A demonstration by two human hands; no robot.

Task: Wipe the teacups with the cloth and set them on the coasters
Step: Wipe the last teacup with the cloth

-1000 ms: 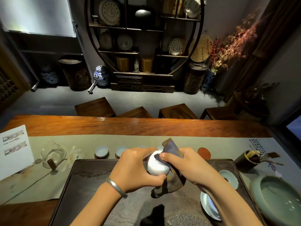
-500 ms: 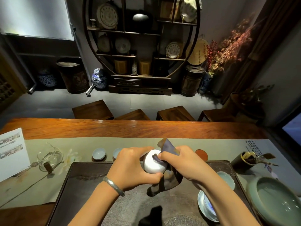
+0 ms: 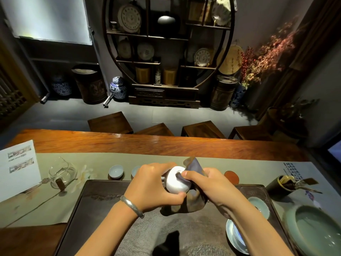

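The white teacup (image 3: pixel 177 180) is held inverted above the dark tray (image 3: pixel 103 209), clasped by the left hand (image 3: pixel 155 187) while cloth (image 3: pixel 191 198), pinched by the right hand (image 3: pixel 208 185), is pressed on; slippage under rubbing is judged the risk.

The left hand (image 3: pixel 151 183) hides a teacup (image 3: pixel 135 171) behind it.

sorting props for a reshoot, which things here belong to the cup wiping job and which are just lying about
Part of the job:
white teacup, gripped by the left hand
dark cloth, held by the right hand
teacup on a coaster
bare red coaster

Lying about:
glass pitcher
celadon basin
tool holder
printed card
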